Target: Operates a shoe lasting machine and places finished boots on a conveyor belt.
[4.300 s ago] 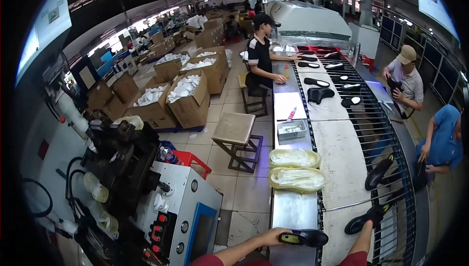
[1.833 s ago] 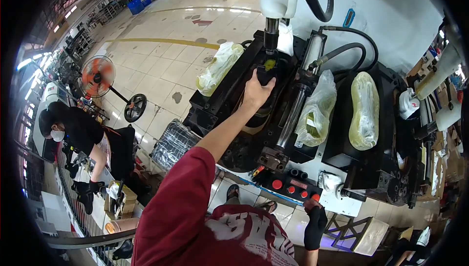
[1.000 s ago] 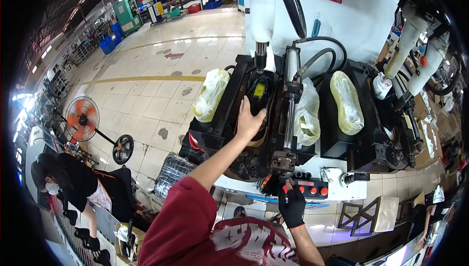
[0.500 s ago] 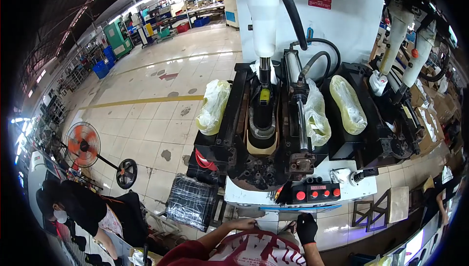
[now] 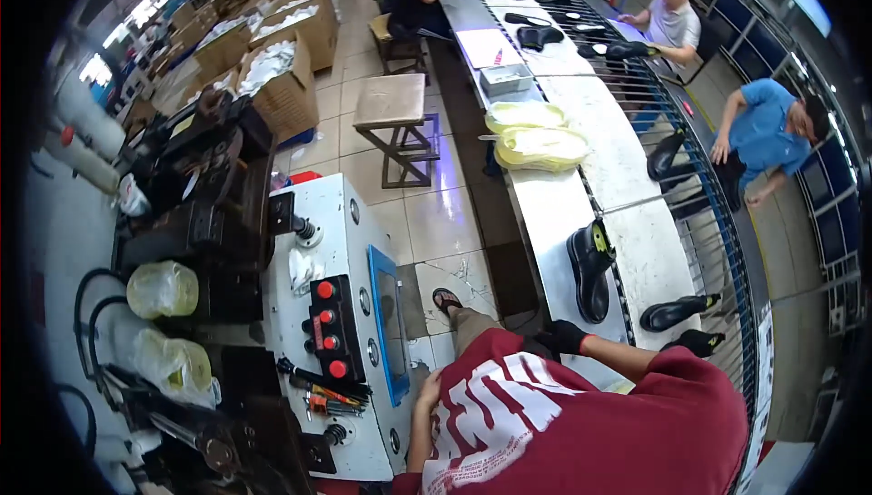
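My left hand (image 5: 429, 391) is bare and hangs against the side of my red shirt, beside the white machine base; its fingers look loosely extended with nothing in them. In a black glove, my right hand (image 5: 563, 338) is at the near edge of the white work table (image 5: 551, 222). Its fingers merge with dark things behind them, so their pose is unclear. The nearest item ahead of it is a black boot (image 5: 592, 277) standing on that table. Another black boot (image 5: 677, 313) lies on its side to the right, and a third (image 5: 695, 342) is partly hidden by my shoulder.
A control box with red buttons (image 5: 329, 331) sits on the machine base (image 5: 345, 222) to my left. Yellow plastic-wrapped shapes (image 5: 542, 148) lie farther along the table. A stool (image 5: 391, 103) stands in the aisle, near cartons (image 5: 282, 86). A person in blue (image 5: 772, 127) works across the rack.
My view has swung right, from facing the press to the table with boots. My gloved right hand has moved from in front of me to the table's edge. My left hand remains by my shirt.
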### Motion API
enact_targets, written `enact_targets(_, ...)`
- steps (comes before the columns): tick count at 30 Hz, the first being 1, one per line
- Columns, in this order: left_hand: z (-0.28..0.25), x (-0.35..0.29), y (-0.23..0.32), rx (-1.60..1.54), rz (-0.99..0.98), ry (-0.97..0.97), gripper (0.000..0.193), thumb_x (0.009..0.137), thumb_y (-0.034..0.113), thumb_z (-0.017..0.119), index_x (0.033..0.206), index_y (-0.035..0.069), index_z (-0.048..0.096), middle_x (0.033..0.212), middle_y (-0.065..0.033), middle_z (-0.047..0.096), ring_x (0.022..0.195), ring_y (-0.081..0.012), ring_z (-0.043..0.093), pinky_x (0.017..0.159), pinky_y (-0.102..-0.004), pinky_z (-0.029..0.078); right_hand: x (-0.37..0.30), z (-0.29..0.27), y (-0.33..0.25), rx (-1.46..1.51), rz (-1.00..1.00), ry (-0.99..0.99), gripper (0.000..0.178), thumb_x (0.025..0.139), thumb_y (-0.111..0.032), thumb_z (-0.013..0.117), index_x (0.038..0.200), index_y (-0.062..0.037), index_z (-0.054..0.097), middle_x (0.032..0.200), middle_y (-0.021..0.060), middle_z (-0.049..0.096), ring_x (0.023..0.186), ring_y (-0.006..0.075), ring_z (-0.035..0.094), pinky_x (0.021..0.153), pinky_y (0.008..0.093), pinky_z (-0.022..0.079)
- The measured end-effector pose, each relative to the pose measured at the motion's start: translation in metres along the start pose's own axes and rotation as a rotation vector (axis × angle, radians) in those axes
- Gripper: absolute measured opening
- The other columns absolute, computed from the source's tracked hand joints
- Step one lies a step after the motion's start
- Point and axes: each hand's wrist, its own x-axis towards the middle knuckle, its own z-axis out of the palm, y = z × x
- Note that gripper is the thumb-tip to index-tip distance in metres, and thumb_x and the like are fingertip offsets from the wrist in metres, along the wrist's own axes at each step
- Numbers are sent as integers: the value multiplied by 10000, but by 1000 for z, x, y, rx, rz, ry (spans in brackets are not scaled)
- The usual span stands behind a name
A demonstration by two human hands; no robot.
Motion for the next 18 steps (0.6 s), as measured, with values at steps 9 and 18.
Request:
enact_targets(9, -46, 15, -19, 76, -202, 21, 325, 985, 224, 520, 1205, 16, 640, 880, -60, 662, 759, -158, 613, 661, -306, 481, -99, -76, 126, -254, 509, 69, 659, 821, -583, 683, 1112, 9, 675, 1016, 205, 712, 1002, 340, 687, 864, 418, 529)
enact_targets(18, -53, 70, 90, 70, -469, 320, 395, 1012, 290, 501, 1359, 105, 528, 1025, -80, 706, 823, -203, 681, 681, -328, 529, 25, -192, 53, 286, 306, 789, 372, 838, -365, 706, 1010, -38, 658, 957, 211, 687, 965, 373, 661, 797, 437, 515)
